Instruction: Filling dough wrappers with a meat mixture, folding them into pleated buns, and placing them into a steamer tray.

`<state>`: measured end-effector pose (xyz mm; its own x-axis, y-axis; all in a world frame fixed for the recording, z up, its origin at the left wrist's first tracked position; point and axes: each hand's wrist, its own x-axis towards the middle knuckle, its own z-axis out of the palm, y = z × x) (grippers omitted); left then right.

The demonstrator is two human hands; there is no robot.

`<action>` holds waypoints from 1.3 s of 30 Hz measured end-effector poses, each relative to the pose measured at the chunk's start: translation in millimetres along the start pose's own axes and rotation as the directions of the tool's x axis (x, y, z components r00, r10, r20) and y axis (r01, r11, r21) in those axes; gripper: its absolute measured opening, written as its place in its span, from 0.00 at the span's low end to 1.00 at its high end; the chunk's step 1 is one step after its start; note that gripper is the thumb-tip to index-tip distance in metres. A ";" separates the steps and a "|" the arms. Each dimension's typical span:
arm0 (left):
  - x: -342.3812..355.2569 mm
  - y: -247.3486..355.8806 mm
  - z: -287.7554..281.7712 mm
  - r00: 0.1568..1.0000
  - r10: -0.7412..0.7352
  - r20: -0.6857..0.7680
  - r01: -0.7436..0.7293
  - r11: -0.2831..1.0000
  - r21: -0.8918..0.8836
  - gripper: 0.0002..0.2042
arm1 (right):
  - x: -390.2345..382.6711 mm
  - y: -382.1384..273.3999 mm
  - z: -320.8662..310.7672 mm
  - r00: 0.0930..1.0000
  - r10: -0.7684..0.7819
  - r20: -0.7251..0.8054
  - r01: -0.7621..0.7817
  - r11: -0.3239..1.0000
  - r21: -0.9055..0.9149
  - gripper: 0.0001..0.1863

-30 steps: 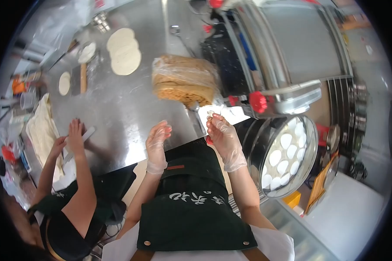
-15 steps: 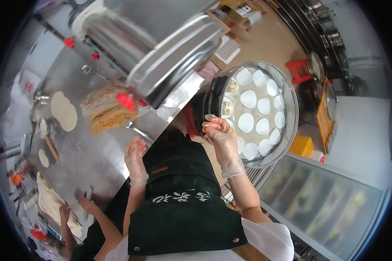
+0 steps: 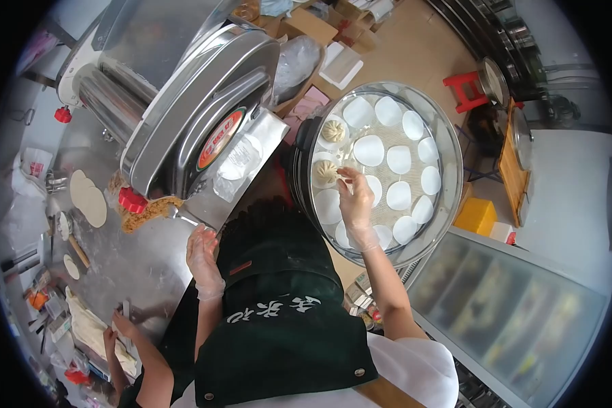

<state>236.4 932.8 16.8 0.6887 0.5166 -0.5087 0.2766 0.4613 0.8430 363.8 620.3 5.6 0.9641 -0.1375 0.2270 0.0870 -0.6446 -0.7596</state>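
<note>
My right hand point(image 3: 358, 204), in a clear glove, reaches over the round steamer point(image 3: 449, 197). Its thumb and fingertips are pinched together beside a pleated bun point(image 3: 326, 172); a small pale bit shows at the tips, too small to name. A second pleated bun point(image 3: 333, 131) sits farther back. Both buns rest on white paper rounds, and several bare paper rounds point(image 3: 399, 160) cover the rest of the steamer. My left hand point(image 3: 205, 264), also gloved, hovers by the table edge with its fingers loosely bent and nothing visible in it. Close to its fingertips is a metal utensil handle point(image 3: 189, 217).
A metal roller machine point(image 3: 204, 102) stands on the steel table point(image 3: 139, 272), partly hiding brown filling point(image 3: 146, 216). Flattened dough rounds point(image 3: 88, 198) and a rolling pin point(image 3: 79, 251) lie at left. Another person's hands point(image 3: 117, 328) work nearby. A glass-topped cabinet point(image 3: 506, 306) is at right.
My right hand has moved from the steamer's near-left rim to beside the nearer bun. The view has shifted, showing both buns more fully. My left hand stays near the table edge.
</note>
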 end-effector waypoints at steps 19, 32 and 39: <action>-7.0 -4.9 7.8 0.998 0.008 -0.056 -0.008 1.000 0.007 0.17 | 11.5 32.7 10.6 0.885 -0.435 0.165 0.461 0.868 -0.186 0.20; -12.6 -6.1 -12.6 0.997 -0.007 -0.075 0.000 0.996 -0.084 0.17 | 13.6 -1.8 0.3 0.808 0.464 0.365 -0.587 0.577 0.568 0.23; -15.9 -23.1 -21.3 0.994 0.004 -0.106 -0.025 0.980 -0.197 0.17 | -13.7 -101.9 11.4 0.783 0.002 0.621 -0.467 0.662 0.587 0.21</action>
<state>204.8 929.3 1.7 0.6149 0.5924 -0.5206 0.1218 0.5809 0.8048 344.7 696.5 72.9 0.9114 0.3583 -0.2026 -0.2458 0.0789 -0.9661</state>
